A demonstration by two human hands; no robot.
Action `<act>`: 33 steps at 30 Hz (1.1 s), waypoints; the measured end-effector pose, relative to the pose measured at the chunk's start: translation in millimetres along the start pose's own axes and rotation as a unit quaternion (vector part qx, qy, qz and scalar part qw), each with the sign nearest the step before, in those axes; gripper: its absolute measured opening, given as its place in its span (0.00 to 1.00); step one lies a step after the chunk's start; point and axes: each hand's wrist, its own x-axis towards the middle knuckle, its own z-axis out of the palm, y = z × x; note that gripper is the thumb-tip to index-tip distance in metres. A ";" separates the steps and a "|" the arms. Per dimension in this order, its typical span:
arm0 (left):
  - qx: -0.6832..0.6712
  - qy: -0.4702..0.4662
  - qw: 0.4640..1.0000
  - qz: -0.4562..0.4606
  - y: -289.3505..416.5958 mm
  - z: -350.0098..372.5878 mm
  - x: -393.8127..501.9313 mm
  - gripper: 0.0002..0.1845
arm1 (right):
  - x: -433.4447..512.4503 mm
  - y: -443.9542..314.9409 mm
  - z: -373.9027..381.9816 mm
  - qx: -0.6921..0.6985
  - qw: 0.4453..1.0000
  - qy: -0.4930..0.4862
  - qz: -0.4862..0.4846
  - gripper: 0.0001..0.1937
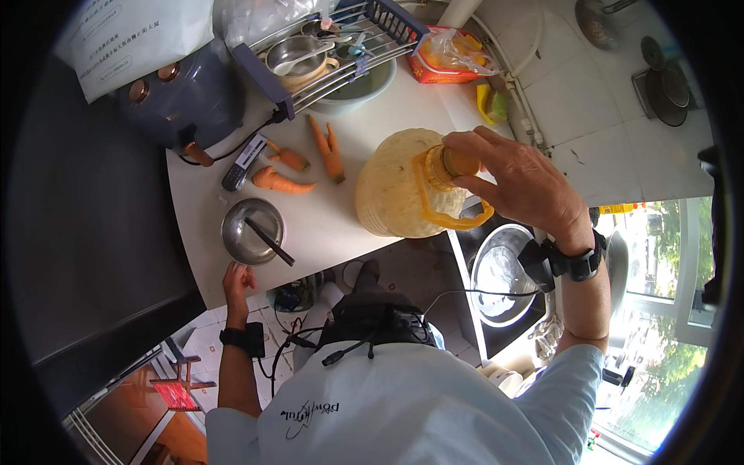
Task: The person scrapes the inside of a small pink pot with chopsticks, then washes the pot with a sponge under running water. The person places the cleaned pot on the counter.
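My right hand (511, 174) grips the orange screw cap (460, 161) of a large yellowish plastic jug (389, 186) with a looped handle, which stands on the white countertop (203, 232). At the counter's front edge, my left hand (238, 283) is beside a metal bowl (239, 224), fingertips close to its rim; whether they touch it I cannot tell. Dark chopsticks (270, 242) rest in the bowl and stick out over its rim. Several carrots lie between bowl and jug: a forked one (328, 149), a curved one (282, 181) and a short one (293, 159).
A dark phone-like handset (235, 174) lies near the carrots. Behind are a dark blue cooking appliance (197, 99), a dish rack (261, 87) over a basin (372, 87), and a red basket (442, 72). A large metal basin (488, 290) sits lower right. A cable hangs from my right wrist.
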 end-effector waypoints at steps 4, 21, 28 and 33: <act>0.006 0.000 1.000 0.011 -0.2 0.6 -0.7 0.13 | 6.4 7.8 7.9 -0.055 0.998 0.019 0.026 0.26; -0.012 0.004 1.000 -0.005 -4.0 -3.1 0.0 0.12 | -2.9 5.0 9.6 0.036 0.998 0.046 0.001 0.22; -0.002 0.009 1.000 0.003 -1.9 -0.9 -3.3 0.16 | -13.7 -5.1 13.7 0.016 0.985 0.167 0.046 0.31; -0.056 0.066 0.996 -0.004 -14.7 -11.8 -0.4 0.17 | -43.8 -19.0 25.3 0.038 0.988 0.133 -0.067 0.24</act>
